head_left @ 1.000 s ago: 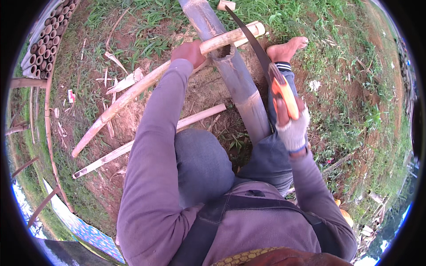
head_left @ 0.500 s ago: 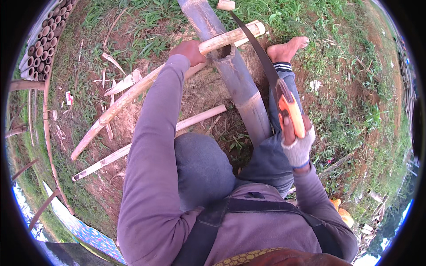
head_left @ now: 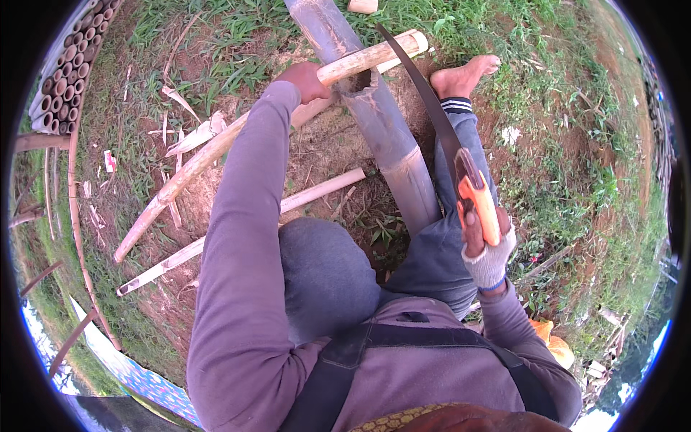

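Observation:
My left hand (head_left: 305, 81), bare, is wrapped round a long peeled wooden pole (head_left: 180, 180). The pole rests across a thick grey bamboo trunk (head_left: 392, 137), over a notch cut in it. In my right hand (head_left: 489, 245), which wears a white fingerless glove, is the orange handle of a curved pruning saw (head_left: 435, 108). Its dark blade crosses the pole near the pale far end, right of the trunk. Whether the teeth touch the wood I cannot tell. Behind the left hand, a second peeled piece (head_left: 313, 111) lies beneath the pole.
Another peeled pole (head_left: 324, 189) lies on the ground before my bent knee (head_left: 327, 273). My bare foot (head_left: 464, 75) is right of the trunk. A short cut piece (head_left: 363, 6) lies in the grass at the top. Stacked hollow bamboo tubes (head_left: 68, 79) stand far left; an orange bag (head_left: 553, 342) is lower right.
The saw and my right hand have drawn back slightly toward me and to the right. My left hand still holds the pole in nearly the same place.

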A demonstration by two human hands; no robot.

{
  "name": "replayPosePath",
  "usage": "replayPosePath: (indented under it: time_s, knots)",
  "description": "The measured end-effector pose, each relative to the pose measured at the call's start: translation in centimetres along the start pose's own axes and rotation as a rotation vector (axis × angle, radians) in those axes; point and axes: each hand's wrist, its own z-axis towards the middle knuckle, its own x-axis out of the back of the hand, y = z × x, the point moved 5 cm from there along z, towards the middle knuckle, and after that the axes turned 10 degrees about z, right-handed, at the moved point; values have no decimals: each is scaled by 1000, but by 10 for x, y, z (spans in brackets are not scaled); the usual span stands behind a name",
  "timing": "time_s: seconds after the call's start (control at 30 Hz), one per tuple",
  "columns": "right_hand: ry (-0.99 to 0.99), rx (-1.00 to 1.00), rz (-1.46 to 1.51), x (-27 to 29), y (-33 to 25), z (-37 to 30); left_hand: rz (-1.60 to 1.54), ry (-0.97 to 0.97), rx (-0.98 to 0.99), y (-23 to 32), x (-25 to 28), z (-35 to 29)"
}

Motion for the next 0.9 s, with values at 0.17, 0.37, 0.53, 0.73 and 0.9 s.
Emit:
replayPosePath:
  time_s: [0.17,0.37,0.53,0.73,0.9]
  knots:
    - [117,86,119,-78,11,138,-122,-50,-6,11,3,4]
    - [-78,525,-347,-27,-9,53,-249,-98,46,-5,2,-2]
    - [-30,-14,-3,3,11,-4,-342,-199,31,-3,-2,6]
    - [85,268,-3,-78,4,134,-307,-118,-9,-8,2,6]
    - [132,-84,301,-77,18,135,284,375,141,46,4,-43]
